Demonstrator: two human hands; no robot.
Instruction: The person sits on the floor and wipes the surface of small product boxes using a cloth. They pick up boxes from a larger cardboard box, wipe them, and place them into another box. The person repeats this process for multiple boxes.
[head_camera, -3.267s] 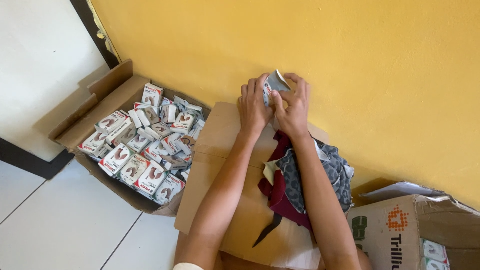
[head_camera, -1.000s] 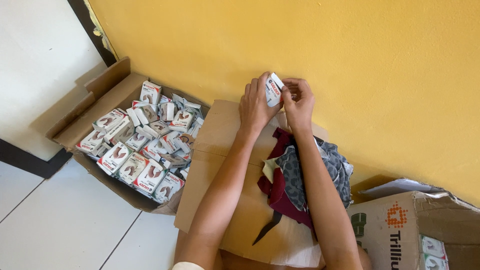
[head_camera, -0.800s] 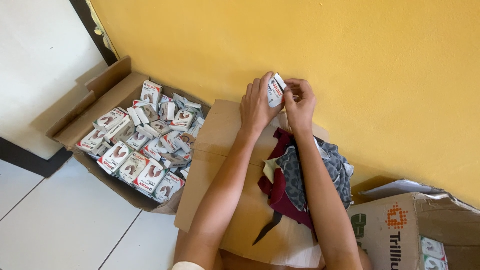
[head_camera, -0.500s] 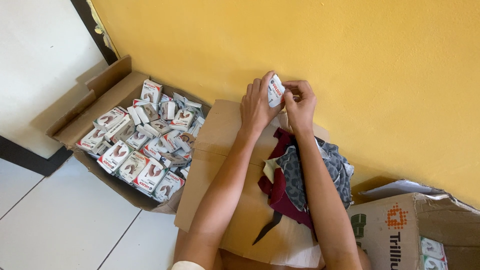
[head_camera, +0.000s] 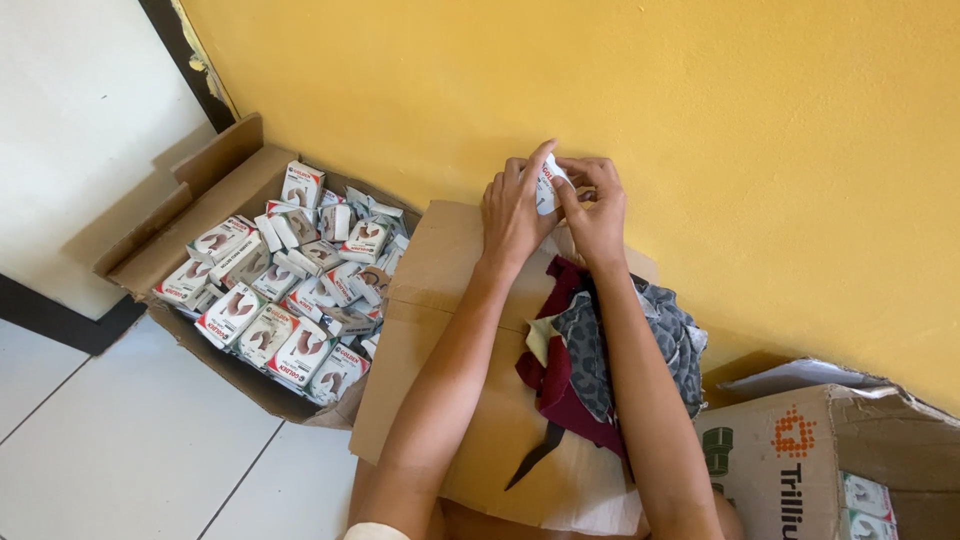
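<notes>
Fingers closed further over small white box; long axis near-upright.

Fingers of both hands covered most of the small white carton; below the right hand, the printed cardboard box ran off-frame.

Upper centre of the frame: the small white carton now sits deeper between the left hand and right hand, fingers closing over what showed earlier.
</notes>
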